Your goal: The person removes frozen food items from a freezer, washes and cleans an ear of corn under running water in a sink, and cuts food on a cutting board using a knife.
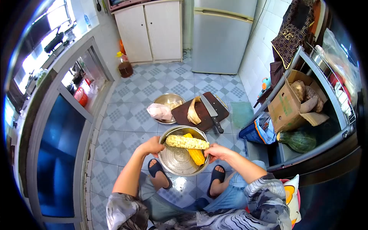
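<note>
Between my knees is a round metal basin (176, 163) with small holes in its bottom. My left hand (152, 146) is closed on its left rim, and my right hand (215, 152) is closed at its right side, beside the end of a pale corn cob (186, 142). That cob lies across a yellow corn cob (196, 155) inside the basin. Beyond it a dark cutting board (184, 114) lies on the floor, bearing a curved pale piece of food (193, 111) and a knife (210, 109). At the board's left, a second metal bowl (171, 98) holds pale food and a pinkish-white bundle (160, 111).
A shelf rack (326, 151) on the right holds a cardboard box (284, 108) and a green squash (298, 141). A bottle of brown liquid (124, 68) stands by the white cabinet (149, 34). The fridge (220, 42) is at the back.
</note>
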Motion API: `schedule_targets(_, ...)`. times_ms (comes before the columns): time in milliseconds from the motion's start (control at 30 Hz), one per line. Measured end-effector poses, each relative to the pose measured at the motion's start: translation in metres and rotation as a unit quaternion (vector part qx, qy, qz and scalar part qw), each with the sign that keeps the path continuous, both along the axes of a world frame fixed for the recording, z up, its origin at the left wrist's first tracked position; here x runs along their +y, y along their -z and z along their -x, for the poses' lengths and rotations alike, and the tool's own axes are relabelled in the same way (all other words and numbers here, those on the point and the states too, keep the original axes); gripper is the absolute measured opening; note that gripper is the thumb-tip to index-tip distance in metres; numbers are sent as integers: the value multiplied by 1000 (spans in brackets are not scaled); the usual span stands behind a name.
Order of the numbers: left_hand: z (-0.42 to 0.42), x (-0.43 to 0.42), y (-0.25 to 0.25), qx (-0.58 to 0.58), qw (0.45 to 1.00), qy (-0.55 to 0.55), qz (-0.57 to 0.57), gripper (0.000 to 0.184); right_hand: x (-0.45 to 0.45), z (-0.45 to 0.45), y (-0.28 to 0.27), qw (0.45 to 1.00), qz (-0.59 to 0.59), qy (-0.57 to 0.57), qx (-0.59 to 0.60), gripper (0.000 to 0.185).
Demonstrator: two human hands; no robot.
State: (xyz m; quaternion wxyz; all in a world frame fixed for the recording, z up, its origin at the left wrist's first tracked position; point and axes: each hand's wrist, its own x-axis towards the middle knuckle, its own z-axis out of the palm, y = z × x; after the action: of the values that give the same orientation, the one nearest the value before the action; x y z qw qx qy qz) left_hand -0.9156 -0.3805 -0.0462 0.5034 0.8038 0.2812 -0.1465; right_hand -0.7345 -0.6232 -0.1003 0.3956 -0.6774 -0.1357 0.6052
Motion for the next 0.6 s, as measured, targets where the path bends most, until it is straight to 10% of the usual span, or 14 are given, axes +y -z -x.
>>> schedule_targets(200, -4, -5, 17, 18, 994, -83, 67, 43, -7, -1, -4, 999, 39, -6, -23, 39)
schedule_targets(367, 13, -1, 11, 36, 983, -162, 77, 35, 4, -46, -9, 958, -13, -285, -26, 54)
schedule_targets(600, 34, 29, 11, 2, 977, -203, 62, 28, 52, -90, 28, 954, 117, -148, -233, 29)
